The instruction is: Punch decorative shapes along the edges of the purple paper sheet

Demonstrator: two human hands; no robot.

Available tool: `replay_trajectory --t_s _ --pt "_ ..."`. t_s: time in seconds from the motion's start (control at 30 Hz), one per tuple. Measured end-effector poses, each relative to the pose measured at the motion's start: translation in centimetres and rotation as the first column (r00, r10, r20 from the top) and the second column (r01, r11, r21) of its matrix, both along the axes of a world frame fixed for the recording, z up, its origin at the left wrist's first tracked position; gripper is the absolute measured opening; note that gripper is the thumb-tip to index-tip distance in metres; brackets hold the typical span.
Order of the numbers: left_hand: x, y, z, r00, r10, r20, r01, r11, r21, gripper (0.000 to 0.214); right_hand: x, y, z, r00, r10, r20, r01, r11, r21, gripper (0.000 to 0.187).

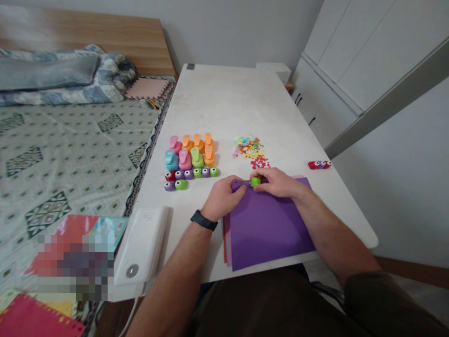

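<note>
A sheet of purple paper (270, 227) lies on top of a stack of coloured sheets at the table's near edge. My left hand (224, 194) pinches the sheet's far left corner between thumb and fingers. Along the far edge, my right hand (277, 182) grips a small green craft punch (255, 181), which sits at the paper's edge. Small holes show in the purple sheet between the two hands. Just beyond the punch lie red paper cut-outs (260, 162), and past them a pile of multicoloured cut-outs (248, 146).
Rows of large and small craft punches (185, 160) stand on the left of the white table (224, 103). Several small punches (319, 164) lie at the right edge. A white power bank (142, 248) with a cable rests front left. A bed (77, 154) adjoins the table's left side.
</note>
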State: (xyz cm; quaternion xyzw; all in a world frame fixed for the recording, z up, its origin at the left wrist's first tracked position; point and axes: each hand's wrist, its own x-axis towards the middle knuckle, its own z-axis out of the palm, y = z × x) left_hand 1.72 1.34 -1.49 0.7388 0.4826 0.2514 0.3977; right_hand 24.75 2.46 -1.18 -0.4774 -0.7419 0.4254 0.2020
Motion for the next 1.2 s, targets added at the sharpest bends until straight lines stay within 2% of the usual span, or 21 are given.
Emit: replay_trajectory --t_s 0.37,0.63,1.2 --pt "-0.08 0.04 -0.26 1.000 0.002 0.006 -0.002 1.000 0.004 0.027 0.22 0.05 -0.35 1.000 0.019 0.018 -0.019 1.000 0.006 0.024" --pt "-0.01 0.11 -0.16 1.000 0.005 0.013 -0.005 1.000 -0.006 0.026 0.49 -0.30 0.30 0.998 0.017 0.056 -0.020 0.999 0.047 0.030" --pt "0.01 0.04 -0.10 1.000 0.005 0.014 -0.005 1.000 -0.012 0.026 0.42 -0.42 0.08 0.999 0.022 0.048 -0.025 0.997 0.069 0.027"
